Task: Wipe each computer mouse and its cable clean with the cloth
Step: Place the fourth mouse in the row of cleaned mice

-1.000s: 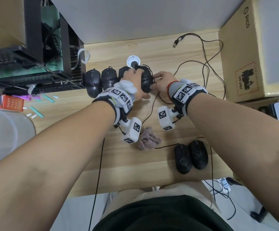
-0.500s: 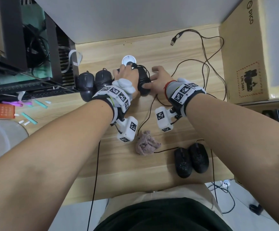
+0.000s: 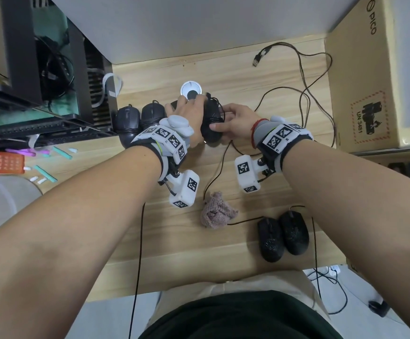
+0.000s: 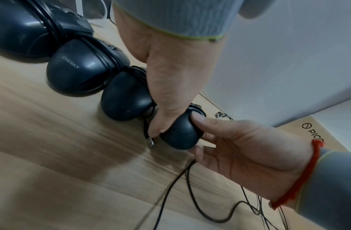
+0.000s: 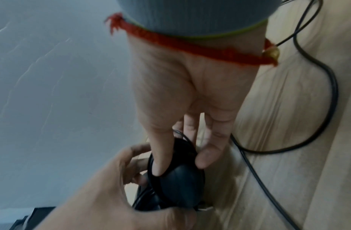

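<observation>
Both arms stretched forward, left hand [image 3: 190,116] and right hand [image 3: 235,121] close together, fingers [image 4: 198,120] curled, gripping.

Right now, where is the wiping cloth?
In the head view the cloth lies crumpled on the wooden desk, held by neither hand, near the person between the forearms, just left of the two loose black mice.
</observation>
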Demonstrator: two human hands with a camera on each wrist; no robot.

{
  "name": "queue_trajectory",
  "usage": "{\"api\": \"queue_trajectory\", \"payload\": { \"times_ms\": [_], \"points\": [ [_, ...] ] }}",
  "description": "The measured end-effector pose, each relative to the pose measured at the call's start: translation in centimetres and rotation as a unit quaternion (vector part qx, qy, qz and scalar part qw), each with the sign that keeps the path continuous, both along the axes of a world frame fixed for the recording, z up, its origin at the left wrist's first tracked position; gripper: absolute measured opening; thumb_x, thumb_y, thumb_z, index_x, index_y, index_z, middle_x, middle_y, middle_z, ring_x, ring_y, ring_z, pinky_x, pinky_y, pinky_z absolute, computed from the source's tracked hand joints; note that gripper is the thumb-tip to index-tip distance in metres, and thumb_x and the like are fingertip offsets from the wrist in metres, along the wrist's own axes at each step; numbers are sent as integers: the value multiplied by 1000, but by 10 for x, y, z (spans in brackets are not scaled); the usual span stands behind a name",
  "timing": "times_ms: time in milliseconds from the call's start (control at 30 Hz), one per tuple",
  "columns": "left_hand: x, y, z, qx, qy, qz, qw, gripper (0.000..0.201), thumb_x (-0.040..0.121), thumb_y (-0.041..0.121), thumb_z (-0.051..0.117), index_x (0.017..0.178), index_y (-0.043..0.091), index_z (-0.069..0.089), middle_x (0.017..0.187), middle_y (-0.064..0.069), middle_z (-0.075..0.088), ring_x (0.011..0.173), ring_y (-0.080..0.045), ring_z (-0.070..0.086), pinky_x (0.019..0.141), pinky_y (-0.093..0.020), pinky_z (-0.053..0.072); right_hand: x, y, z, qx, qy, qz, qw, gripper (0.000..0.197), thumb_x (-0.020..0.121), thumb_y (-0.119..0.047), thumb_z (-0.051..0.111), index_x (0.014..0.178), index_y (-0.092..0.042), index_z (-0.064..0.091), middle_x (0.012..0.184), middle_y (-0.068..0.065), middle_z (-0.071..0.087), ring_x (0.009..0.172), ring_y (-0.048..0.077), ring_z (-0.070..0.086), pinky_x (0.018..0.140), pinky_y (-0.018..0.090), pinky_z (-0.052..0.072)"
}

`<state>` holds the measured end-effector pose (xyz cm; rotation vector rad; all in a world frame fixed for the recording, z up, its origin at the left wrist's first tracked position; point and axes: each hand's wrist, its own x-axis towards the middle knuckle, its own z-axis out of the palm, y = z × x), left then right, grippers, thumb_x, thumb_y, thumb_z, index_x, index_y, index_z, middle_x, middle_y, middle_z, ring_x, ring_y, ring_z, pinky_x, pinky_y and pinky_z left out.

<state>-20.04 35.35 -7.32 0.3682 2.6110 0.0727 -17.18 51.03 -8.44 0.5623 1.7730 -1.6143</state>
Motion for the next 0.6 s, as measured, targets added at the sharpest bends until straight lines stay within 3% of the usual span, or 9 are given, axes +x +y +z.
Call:
{"api": "queue_trajectory", "payload": {
  "times_ms": [67,167,233,367,467,533,600],
  "points": [
    [1,-3,5,-5,-13,-20,1000,88,72,25,81,147,30,36,138,-4,50,132,-30,37,99,-46,31,1,5,1,-26,-9,5,1000,42,82,-11,77,119,-14,57,105,15,72,88,32,65,86,47,55],
    [1,-6,11,25,-23,-22,999,96,64,36,86,146,36,36,135,-2,53,128,-32,40,97,-46,33,3,12,0,-59,-20,-5,998,36,81,-10,76,113,-19,61,107,7,70,91,25,66,81,40,53],
    [0,-6,15,51,-29,-19,998,96,63,34,86,145,35,35,132,1,57,125,-31,43,95,-45,33,3,16,1,-72,-29,-4,997,36,81,-11,74,113,-22,62,103,5,70,88,22,65,76,34,54],
    [-4,-6,22,79,-27,-14,996,88,66,25,86,140,33,41,130,3,57,123,-27,46,87,-39,24,4,18,11,-95,-38,-16,995,31,87,1,61,112,-18,60,84,4,69,67,14,69,58,25,54],
    [-4,-5,22,88,-20,-14,996,80,69,18,83,138,32,44,127,2,59,120,-26,49,87,-39,24,5,11,12,-97,-27,-19,995,30,83,6,58,110,-7,62,95,15,67,86,28,71,73,38,60],
    [-4,-7,22,88,-14,-11,996,79,74,18,79,142,32,43,130,2,58,123,-27,51,93,-41,28,4,8,11,-95,-10,0,995,35,76,-5,71,111,-4,66,106,20,69,103,35,68,93,48,55],
    [-4,-10,22,82,-15,-18,996,76,78,20,75,146,31,42,135,0,57,127,-28,51,98,-43,29,4,7,11,-76,0,42,996,52,69,-21,81,117,-7,66,116,18,70,110,32,66,101,48,50]
  ]
}}
